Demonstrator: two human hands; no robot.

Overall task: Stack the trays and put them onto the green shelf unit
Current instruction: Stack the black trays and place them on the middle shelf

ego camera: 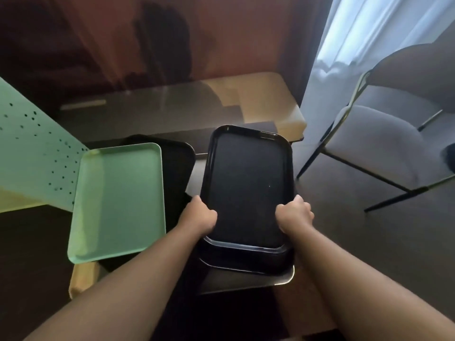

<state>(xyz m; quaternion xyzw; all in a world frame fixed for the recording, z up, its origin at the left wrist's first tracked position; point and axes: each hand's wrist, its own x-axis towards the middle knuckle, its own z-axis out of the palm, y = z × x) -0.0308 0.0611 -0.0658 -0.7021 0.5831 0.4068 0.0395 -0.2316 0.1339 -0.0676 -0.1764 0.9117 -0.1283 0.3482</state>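
1. Dim room, glossy low table across centre frame, grey chair at right, bright curtain upper right.
2. Gripping black tray at centre frame: left hand and right hand curling round its long edges, near end.
3. Resting askew on more black trays beneath; risking slippage, stack overhanging table's near edge.
4. Leaving green tray at lower left, overlapping another black tray; risking a knock.
5. Awaiting green shelf unit, far left.
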